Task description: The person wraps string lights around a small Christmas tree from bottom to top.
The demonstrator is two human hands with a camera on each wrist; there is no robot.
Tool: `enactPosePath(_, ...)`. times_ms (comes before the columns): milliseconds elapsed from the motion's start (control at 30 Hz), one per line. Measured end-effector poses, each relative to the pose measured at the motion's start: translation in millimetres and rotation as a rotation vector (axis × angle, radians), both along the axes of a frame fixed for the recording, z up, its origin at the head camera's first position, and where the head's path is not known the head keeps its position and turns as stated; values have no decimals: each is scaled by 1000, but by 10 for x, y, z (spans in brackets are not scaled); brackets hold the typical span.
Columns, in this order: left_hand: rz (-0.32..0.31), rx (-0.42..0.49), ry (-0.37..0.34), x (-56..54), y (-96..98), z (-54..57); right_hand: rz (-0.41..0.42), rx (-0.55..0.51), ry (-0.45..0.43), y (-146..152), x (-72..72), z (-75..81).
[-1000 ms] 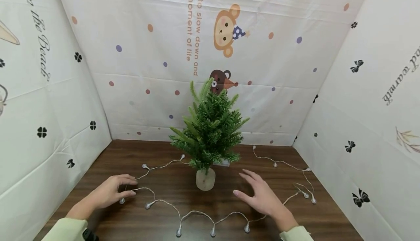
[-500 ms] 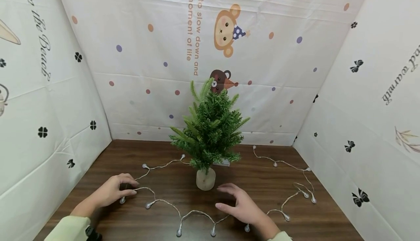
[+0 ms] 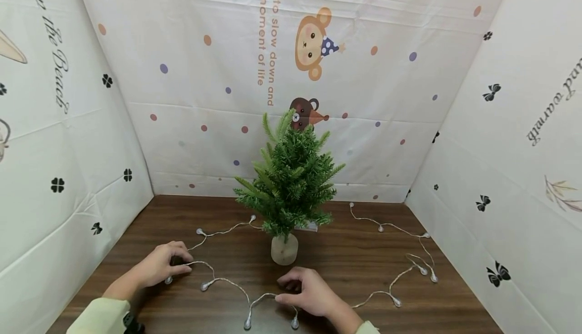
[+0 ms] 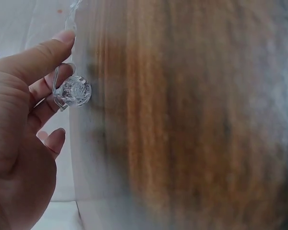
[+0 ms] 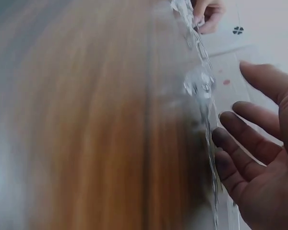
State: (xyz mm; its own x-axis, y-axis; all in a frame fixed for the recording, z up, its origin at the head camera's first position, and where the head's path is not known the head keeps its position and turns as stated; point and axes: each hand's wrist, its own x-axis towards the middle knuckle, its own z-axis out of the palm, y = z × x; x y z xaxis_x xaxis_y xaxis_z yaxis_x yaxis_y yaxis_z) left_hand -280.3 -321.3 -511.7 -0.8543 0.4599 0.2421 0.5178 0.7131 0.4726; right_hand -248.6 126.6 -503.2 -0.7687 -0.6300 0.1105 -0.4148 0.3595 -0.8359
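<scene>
A string of clear bulb lights [image 3: 233, 283] winds across the brown table on both sides of a small artificial pine tree [image 3: 295, 177]. My left hand [image 3: 161, 264] holds the light string's wire between thumb and fingers at the left. Close to its fingers is one clear bulb [image 4: 76, 91], seen in the left wrist view. My right hand [image 3: 311, 293] is low over the front stretch of the string, in front of the tree's pale round base [image 3: 284, 249]. Its fingers [image 5: 245, 139] are bent a little beside the wire, with thumb and fingertips apart.
The string continues at the right with several bulbs [image 3: 394, 301] and a loop near the right wall. Printed white cloth walls [image 3: 195, 147] border the wooden table [image 3: 354, 263] at the back and both sides. A small pale tag [image 3: 306, 227] shows behind the tree.
My right hand has moved left and down from the right of the tree's base to the front stretch of lights. My left hand has stayed nearly in place, its fingers slightly more bent.
</scene>
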Motion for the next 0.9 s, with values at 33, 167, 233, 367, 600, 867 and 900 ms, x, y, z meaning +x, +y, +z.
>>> enactPosePath(33, -6, 0, 4, -6, -2, -6, 4, 0, -3, -24, 3, 0)
enactPosePath(167, -38, 6, 32, -13, -5, -24, 18, 40, 47, -110, 13, -1)
enactPosePath(233, -53, 12, 58, -12, -2, -33, 19, 74, 86, -147, 12, 0)
enactPosePath(367, -64, 18, 92, -14, 14, -36, 8, 129, 132, -210, -4, 9)
enactPosePath(600, 10, -42, 60, -21, 4, -6, 11, 168, 123, -251, -4, 36)
enactPosePath(867, 64, -67, 52, -63, -42, 103, -16, 152, 55, -166, -2, 79)
enactPosePath(900, 57, -54, 32, -72, -51, 126, -21, 130, 25, -142, -3, 96)
